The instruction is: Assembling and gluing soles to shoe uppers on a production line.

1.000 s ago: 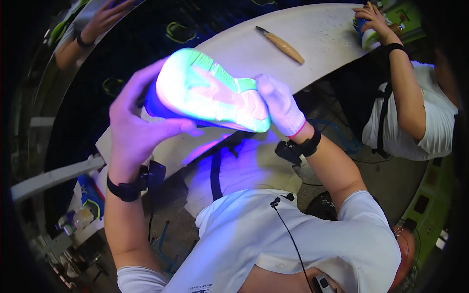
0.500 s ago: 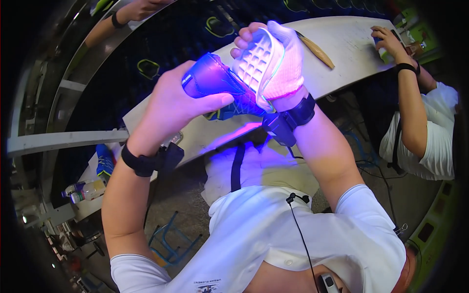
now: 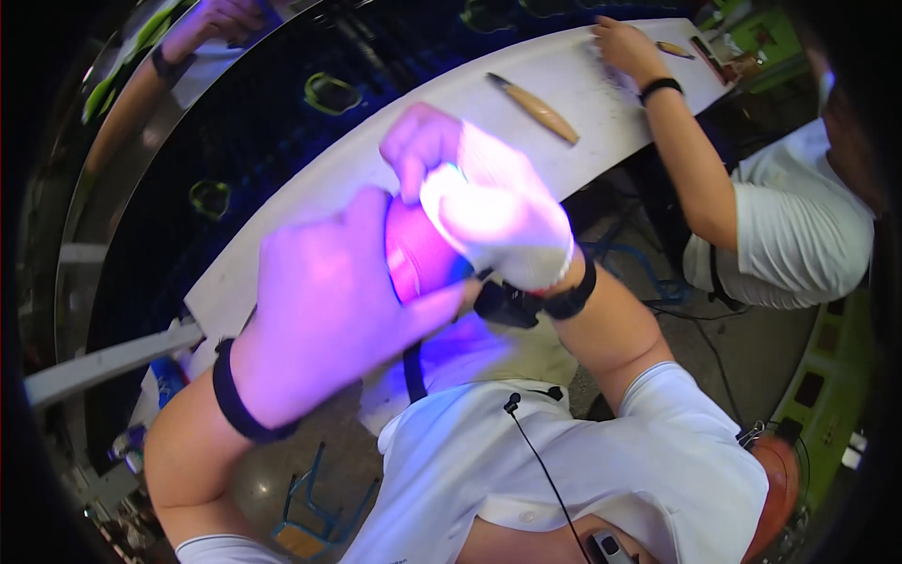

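Note:
Both of my hands are on one shoe above the near side of the table, under bright violet light. Its visible side glows pink-purple, and a glaring white patch covers part of it by the glove. My left hand is bare and wraps the shoe from the left, thumb stretched along the near side. My right hand wears a white glove that leaves some fingertips bare; it grips the other end. Most of the shoe is hidden behind the hands, and glare and motion blur wash out detail.
A wooden-handled tool with a dark tip lies on the white table. Across a dark strip carrying green-edged shoe parts, another person's hand shows. A co-worker's hand rests over the table at right. Blue stool below.
The shoe has been turned, so its white waffle tread no longer shows. My left hand has shifted over more of it and looks larger. The view has swung, and the co-worker's hand has moved.

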`<state>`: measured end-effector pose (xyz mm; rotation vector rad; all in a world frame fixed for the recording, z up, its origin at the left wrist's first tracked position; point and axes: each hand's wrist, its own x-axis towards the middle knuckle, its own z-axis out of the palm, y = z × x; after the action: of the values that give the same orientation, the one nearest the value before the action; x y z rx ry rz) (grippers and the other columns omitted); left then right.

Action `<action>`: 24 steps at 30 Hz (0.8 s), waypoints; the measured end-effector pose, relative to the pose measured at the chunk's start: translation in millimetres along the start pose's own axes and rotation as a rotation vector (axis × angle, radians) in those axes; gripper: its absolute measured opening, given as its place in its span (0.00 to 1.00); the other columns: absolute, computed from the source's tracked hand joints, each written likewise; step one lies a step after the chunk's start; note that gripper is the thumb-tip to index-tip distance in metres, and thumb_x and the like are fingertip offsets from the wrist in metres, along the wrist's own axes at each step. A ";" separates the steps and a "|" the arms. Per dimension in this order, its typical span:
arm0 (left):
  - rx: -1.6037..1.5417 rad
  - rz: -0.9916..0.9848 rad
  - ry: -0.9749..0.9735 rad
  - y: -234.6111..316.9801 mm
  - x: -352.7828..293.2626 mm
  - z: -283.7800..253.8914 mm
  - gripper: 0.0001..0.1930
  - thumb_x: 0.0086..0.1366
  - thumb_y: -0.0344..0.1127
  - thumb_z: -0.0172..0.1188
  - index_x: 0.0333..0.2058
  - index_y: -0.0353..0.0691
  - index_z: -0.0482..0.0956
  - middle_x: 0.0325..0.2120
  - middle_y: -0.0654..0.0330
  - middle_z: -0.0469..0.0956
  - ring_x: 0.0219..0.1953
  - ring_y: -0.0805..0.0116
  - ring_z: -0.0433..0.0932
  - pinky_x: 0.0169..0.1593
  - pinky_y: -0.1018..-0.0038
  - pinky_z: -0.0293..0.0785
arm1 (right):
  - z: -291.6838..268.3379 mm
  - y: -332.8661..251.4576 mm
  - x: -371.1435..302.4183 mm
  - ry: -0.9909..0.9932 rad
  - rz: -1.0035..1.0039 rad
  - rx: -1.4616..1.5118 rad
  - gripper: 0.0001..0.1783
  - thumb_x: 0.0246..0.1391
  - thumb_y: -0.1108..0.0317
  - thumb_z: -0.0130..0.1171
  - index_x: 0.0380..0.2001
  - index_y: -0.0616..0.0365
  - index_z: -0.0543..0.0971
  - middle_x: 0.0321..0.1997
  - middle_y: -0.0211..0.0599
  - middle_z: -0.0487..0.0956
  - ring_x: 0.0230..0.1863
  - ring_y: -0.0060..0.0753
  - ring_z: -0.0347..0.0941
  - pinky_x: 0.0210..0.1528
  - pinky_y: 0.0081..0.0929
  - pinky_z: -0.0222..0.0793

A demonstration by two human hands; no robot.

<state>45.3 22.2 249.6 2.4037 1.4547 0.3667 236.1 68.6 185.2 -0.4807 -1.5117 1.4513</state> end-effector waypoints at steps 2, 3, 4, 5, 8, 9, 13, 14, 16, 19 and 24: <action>0.066 0.124 0.007 8.9 -5.0 5.4 0.41 0.47 0.60 0.83 0.46 0.29 0.80 0.24 0.51 0.81 0.23 0.53 0.84 0.29 0.63 0.79 | -6.7 -5.1 -17.7 -0.018 -0.073 -0.063 0.26 0.62 0.46 0.60 0.45 0.60 0.77 0.47 0.40 0.71 0.49 0.33 0.67 0.57 0.30 0.61; 0.046 0.140 0.006 14.3 -5.8 8.4 0.41 0.47 0.60 0.83 0.46 0.29 0.80 0.24 0.51 0.81 0.23 0.53 0.84 0.29 0.63 0.79 | -6.3 -9.8 -27.1 0.005 -0.056 -0.074 0.29 0.63 0.44 0.60 0.49 0.61 0.77 0.47 0.40 0.71 0.49 0.34 0.67 0.58 0.31 0.62; 0.073 0.239 0.055 19.6 -6.5 10.4 0.40 0.48 0.60 0.83 0.46 0.29 0.79 0.23 0.53 0.80 0.21 0.55 0.83 0.27 0.64 0.78 | -3.5 -14.6 -37.2 0.027 -0.040 -0.081 0.32 0.63 0.42 0.60 0.54 0.62 0.77 0.46 0.40 0.71 0.50 0.35 0.68 0.59 0.33 0.63; 0.107 0.335 0.104 23.1 -5.8 10.8 0.40 0.50 0.60 0.82 0.45 0.30 0.79 0.23 0.55 0.78 0.19 0.58 0.81 0.26 0.65 0.76 | 1.1 -21.0 -47.2 0.080 0.007 -0.051 0.37 0.65 0.41 0.57 0.61 0.64 0.75 0.52 0.45 0.76 0.58 0.43 0.71 0.67 0.40 0.64; 0.128 0.450 0.042 28.0 -5.2 7.1 0.36 0.45 0.48 0.80 0.46 0.28 0.78 0.28 0.56 0.80 0.20 0.66 0.80 0.23 0.70 0.76 | -2.8 -17.8 -62.0 0.020 -0.189 -0.339 0.39 0.66 0.42 0.56 0.64 0.67 0.73 0.61 0.51 0.78 0.70 0.53 0.69 0.74 0.47 0.61; 0.138 0.453 0.025 23.2 -8.1 7.5 0.36 0.45 0.48 0.80 0.46 0.28 0.78 0.28 0.56 0.80 0.20 0.66 0.80 0.23 0.70 0.76 | -15.0 -23.1 -66.2 -0.114 -0.136 -0.419 0.40 0.67 0.42 0.55 0.65 0.70 0.72 0.68 0.56 0.76 0.77 0.60 0.63 0.76 0.53 0.60; 0.257 0.605 -0.023 -10.6 -26.2 -5.8 0.35 0.48 0.44 0.77 0.54 0.35 0.80 0.43 0.46 0.81 0.40 0.55 0.85 0.36 0.66 0.83 | 8.9 -26.8 -97.1 -0.203 -0.230 -0.544 0.55 0.47 0.53 0.76 0.73 0.67 0.64 0.74 0.65 0.70 0.72 0.68 0.69 0.74 0.55 0.66; 0.279 0.624 0.019 -15.2 -31.3 -13.0 0.35 0.50 0.45 0.77 0.57 0.38 0.81 0.49 0.42 0.80 0.49 0.48 0.85 0.44 0.62 0.85 | 12.0 -19.5 -99.8 -0.197 -0.243 -0.518 0.55 0.47 0.53 0.76 0.73 0.67 0.64 0.74 0.65 0.70 0.72 0.68 0.69 0.74 0.55 0.66; -0.215 0.215 -0.129 -11.1 -61.2 -19.0 0.55 0.40 0.60 0.84 0.67 0.43 0.74 0.69 0.37 0.64 0.70 0.32 0.66 0.70 0.45 0.67 | 17.4 0.2 -104.1 -0.068 -0.155 -0.821 0.61 0.43 0.53 0.79 0.75 0.69 0.59 0.74 0.64 0.70 0.73 0.67 0.69 0.74 0.54 0.65; -0.295 0.070 -0.041 -3.6 -113.5 19.6 0.62 0.40 0.56 0.89 0.71 0.42 0.64 0.76 0.38 0.50 0.75 0.40 0.60 0.74 0.50 0.62 | 34.4 22.8 -97.2 -0.047 -0.153 -0.838 0.58 0.39 0.47 0.80 0.69 0.68 0.69 0.69 0.61 0.75 0.68 0.63 0.73 0.70 0.52 0.69; -0.198 -0.191 0.209 -13.6 -145.0 61.0 0.50 0.47 0.42 0.84 0.67 0.41 0.67 0.76 0.40 0.52 0.77 0.41 0.56 0.76 0.52 0.58 | -82.5 72.0 -51.3 -0.015 -0.609 -1.583 0.35 0.57 0.40 0.70 0.59 0.53 0.81 0.39 0.47 0.79 0.37 0.55 0.75 0.42 0.54 0.72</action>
<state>-8.8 -108.7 179.8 2.1020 1.6353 0.6967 304.8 88.0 87.6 -0.7641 -2.3006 -0.4361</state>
